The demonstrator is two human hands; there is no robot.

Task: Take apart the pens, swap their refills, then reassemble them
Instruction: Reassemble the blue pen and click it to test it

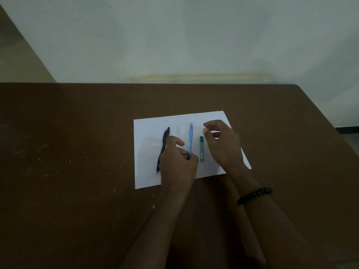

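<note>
Pinching the blue pen [190, 139] low with the left hand [177, 162], let the right hand [223, 144], loosely curled and empty, grip its upper end, then twist gently over the paper [147, 131].

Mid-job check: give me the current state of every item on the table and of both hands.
Dark pen: assembled, lying on the paper, partly under the left hand.
Light blue pen: assembled, lower end pinched by the left hand.
Green case: lying flat, untouched.
Paper: flat on the table.
Right hand: hovering, fingers curled, holding nothing.
</note>
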